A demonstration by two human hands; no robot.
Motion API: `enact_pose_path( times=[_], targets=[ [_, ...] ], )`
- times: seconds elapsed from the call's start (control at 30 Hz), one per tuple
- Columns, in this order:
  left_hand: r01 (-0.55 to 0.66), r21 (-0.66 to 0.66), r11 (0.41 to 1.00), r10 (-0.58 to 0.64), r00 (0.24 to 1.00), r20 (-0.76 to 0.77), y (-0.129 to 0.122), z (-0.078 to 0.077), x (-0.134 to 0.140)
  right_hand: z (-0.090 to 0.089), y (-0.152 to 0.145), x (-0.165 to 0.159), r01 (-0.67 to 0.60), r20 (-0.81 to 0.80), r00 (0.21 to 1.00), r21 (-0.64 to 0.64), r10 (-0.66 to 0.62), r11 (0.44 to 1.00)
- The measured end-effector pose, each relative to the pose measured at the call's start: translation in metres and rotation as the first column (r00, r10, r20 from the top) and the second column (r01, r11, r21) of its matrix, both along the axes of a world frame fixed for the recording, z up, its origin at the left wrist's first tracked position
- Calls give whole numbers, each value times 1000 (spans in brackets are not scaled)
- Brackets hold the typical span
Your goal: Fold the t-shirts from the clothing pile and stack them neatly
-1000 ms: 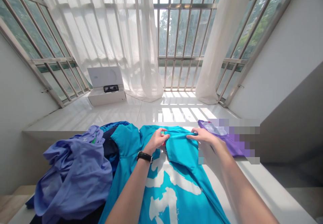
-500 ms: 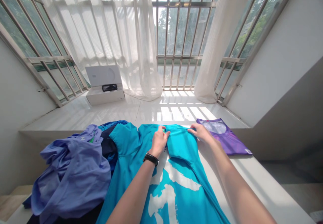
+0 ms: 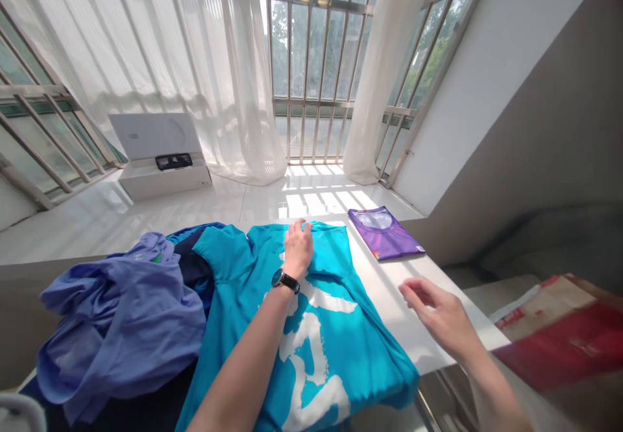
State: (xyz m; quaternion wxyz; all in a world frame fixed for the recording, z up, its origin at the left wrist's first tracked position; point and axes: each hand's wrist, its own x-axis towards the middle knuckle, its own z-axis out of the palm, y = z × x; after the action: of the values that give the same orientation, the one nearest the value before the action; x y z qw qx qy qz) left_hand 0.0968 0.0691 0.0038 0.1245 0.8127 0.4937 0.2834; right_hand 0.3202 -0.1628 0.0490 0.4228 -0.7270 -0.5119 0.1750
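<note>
A turquoise T-shirt [image 3: 316, 335] with large white brush-like marks lies spread before me, its right sleeve side turned inward over the front. On its upper edge near the collar rests my left hand [image 3: 298, 247], fingers slightly bent and apart, a dark-banded watch [image 3: 285, 280] on the wrist. My right hand [image 3: 438, 312] hovers off to the right of the T-shirt, its fingers loosely curled with nothing in them. Beyond it, a folded purple garment [image 3: 396, 240] lies flat on the white surface. A crumpled periwinkle garment [image 3: 126, 322] sits to the left, over darker clothes.
An opened white box [image 3: 165, 182] with a black item inside stands on the window ledge. Sheer curtains [image 3: 233, 95] hang before barred windows. A red and tan paper bag [image 3: 564, 341] is below the surface's right edge. Part of a white round rim [image 3: 22, 403] shows at lower left.
My right hand has let go of the T-shirt's shoulder edge and moved right and toward me. The left hand stays near the collar. My view has turned right, bringing the bag into sight.
</note>
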Motion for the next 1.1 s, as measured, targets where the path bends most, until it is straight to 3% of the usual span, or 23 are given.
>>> enact_pose_path(
  times=[0.1,0.17,0.27,0.33,0.5,0.67,0.8,0.93,1.1],
  targets=[
    [204,41,978,-202,978,-40,-10,-4,16,-55,-103,-8,169,-274,944,-80,-185,982],
    [303,41,952,-300,951,-80,-17,-13,24,-94,-143,-15,299,-356,877,-123,-323,946],
    [336,29,941,-329,934,-140,-24,-28,28,-134,-160,-29,319,-420,840,-127,-343,939],
    [334,27,942,-325,929,-177,-24,-36,28,-145,-151,-40,303,-458,832,-95,-312,948],
    [318,59,946,-295,923,-248,-20,-40,28,-136,-128,-64,162,-517,845,9,-134,987],
    [277,70,958,-247,925,-288,-22,-42,32,-117,-130,-62,-34,-575,818,-18,17,999],
    [275,48,960,-245,914,-322,-18,-44,35,-104,-132,-49,-193,-616,782,-101,91,976],
    [276,37,961,-246,905,-348,-5,-41,38,-88,-125,-40,-153,-525,848,-124,66,981],
    [253,37,967,-224,909,-351,16,-34,40,-54,-111,-47,-72,-236,969,-1,69,997]
  ],
)
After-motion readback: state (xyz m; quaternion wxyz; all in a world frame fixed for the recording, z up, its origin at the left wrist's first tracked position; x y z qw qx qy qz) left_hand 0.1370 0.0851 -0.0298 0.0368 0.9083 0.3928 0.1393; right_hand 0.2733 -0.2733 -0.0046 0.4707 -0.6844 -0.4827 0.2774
